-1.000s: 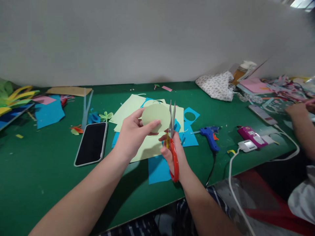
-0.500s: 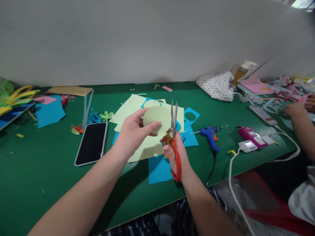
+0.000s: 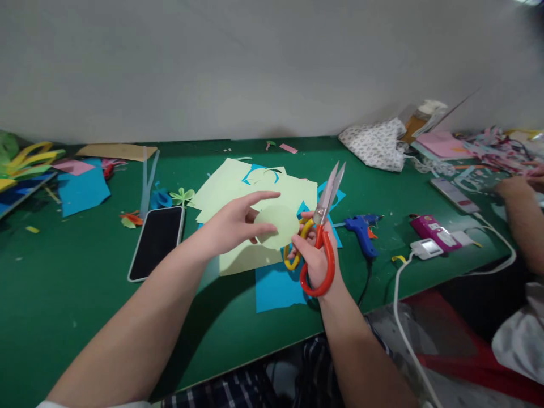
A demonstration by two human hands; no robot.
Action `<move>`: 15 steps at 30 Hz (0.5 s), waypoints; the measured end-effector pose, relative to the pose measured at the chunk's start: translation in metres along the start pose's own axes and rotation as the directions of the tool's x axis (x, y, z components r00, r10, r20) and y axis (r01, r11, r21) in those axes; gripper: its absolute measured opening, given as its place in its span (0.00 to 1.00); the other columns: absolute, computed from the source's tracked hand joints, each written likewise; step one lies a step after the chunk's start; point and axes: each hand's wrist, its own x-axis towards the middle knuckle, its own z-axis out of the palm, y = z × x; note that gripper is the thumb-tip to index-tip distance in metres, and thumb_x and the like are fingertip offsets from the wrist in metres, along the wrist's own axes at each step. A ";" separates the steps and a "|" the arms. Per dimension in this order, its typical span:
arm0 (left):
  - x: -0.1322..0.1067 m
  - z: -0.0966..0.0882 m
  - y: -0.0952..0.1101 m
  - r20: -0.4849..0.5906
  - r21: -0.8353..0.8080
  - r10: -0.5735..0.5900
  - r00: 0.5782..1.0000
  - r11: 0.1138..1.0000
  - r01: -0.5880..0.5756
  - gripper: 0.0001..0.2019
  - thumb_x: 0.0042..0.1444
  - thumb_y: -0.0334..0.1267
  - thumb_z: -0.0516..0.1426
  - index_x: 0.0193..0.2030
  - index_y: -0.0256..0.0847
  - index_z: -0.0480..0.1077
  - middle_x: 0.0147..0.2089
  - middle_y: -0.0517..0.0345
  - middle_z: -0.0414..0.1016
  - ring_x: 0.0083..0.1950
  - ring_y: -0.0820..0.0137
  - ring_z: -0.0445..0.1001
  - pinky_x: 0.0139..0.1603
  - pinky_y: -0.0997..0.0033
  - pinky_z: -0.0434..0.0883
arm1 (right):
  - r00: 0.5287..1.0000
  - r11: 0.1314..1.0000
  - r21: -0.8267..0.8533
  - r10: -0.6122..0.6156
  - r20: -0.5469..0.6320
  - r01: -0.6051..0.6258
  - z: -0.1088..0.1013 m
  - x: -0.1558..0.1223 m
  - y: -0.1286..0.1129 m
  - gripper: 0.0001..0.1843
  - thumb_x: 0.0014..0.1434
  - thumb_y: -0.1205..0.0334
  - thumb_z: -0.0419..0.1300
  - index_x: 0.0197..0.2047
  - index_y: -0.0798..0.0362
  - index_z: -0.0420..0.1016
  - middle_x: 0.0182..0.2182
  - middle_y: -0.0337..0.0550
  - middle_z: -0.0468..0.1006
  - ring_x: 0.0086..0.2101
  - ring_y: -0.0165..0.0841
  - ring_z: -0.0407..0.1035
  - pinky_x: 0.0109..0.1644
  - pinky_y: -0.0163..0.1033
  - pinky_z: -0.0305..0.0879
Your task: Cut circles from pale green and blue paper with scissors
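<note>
My left hand (image 3: 238,224) has a pale green paper circle (image 3: 277,228) by its left edge, the thumb on its face and other fingers behind. The index finger is raised off the paper. Scissors (image 3: 322,222) with one red and one yellow handle rest in my right hand (image 3: 317,255), their blades slightly parted and pointing up and away, to the right of the circle. My right fingertips are close to the circle's right edge; whether they touch it I cannot tell. Beneath both hands lie pale green sheets (image 3: 221,187) and blue paper (image 3: 278,292).
A phone (image 3: 158,243) lies left, near small paper flowers (image 3: 182,195). To the right are a blue glue gun (image 3: 362,235), a magenta device (image 3: 436,232) with a white cable and a patterned cloth bag (image 3: 374,144). Another person's hand (image 3: 514,187) is at far right.
The scissors have swung rightward and tilted away from the circle. The circle has come lower and slightly right. My left index finger has lifted off it.
</note>
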 end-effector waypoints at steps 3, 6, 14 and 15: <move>0.004 -0.001 -0.006 -0.148 -0.101 -0.007 0.989 0.995 -0.008 0.29 0.53 0.48 0.63 0.62 0.43 0.68 0.24 0.62 0.72 0.25 0.72 0.72 0.29 0.74 0.74 | 0.999 0.999 -0.034 0.035 -0.008 -0.035 0.002 -0.001 0.001 0.19 0.51 0.63 0.64 0.46 0.46 0.65 0.28 0.29 0.68 0.20 0.24 0.67 0.24 0.34 0.72; 0.005 -0.002 -0.009 -0.107 -0.280 -0.054 0.993 0.960 0.022 0.30 0.57 0.57 0.57 0.62 0.44 0.68 0.31 0.56 0.78 0.30 0.70 0.76 0.31 0.73 0.76 | 0.999 0.999 -0.032 0.036 -0.026 -0.037 0.003 0.000 0.000 0.19 0.51 0.62 0.64 0.46 0.47 0.65 0.27 0.28 0.68 0.19 0.24 0.67 0.24 0.34 0.71; 0.006 0.021 -0.009 -0.034 -0.314 -0.077 0.996 0.947 0.063 0.17 0.46 0.43 0.68 0.42 0.38 0.77 0.39 0.54 0.80 0.36 0.67 0.77 0.35 0.71 0.75 | 1.000 0.994 -0.112 0.009 -0.026 -0.012 0.003 0.002 -0.001 0.18 0.51 0.59 0.65 0.45 0.46 0.66 0.28 0.30 0.68 0.20 0.25 0.64 0.23 0.34 0.70; 0.007 0.024 -0.008 -0.092 -0.353 -0.097 0.991 0.934 0.059 0.17 0.46 0.42 0.68 0.42 0.37 0.77 0.37 0.55 0.80 0.35 0.68 0.76 0.34 0.72 0.74 | 1.000 0.995 -0.098 -0.002 -0.025 0.000 0.003 0.001 -0.001 0.19 0.52 0.58 0.65 0.46 0.46 0.65 0.28 0.30 0.68 0.20 0.25 0.64 0.23 0.34 0.70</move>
